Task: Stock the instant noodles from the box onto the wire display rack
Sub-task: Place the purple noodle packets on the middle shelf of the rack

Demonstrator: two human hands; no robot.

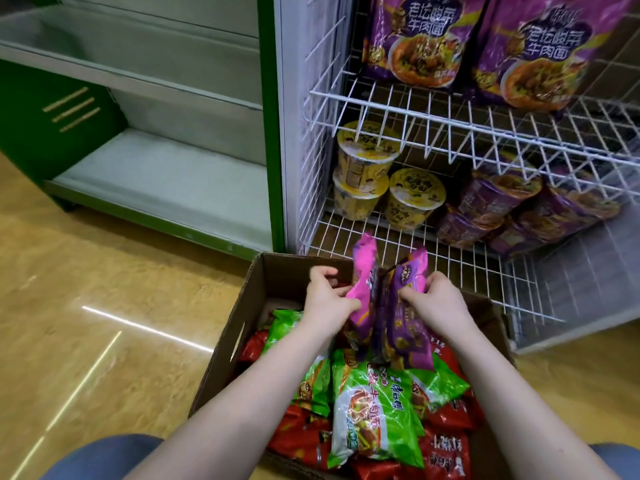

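Left hand (327,299) and right hand (438,301) pinch purple packets (405,327) over the box (221,344). Slick middle ones could slip before the wire rack (381,108).

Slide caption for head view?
Left hand and right hand grip purple noodle packets above the cardboard box, before the wire rack.

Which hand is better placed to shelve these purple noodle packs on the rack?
Right, probably: the right hand grips the purple packs on the side nearer the wire rack, whose purple stock sits rightward; the left hand holds a pink-edged pack.
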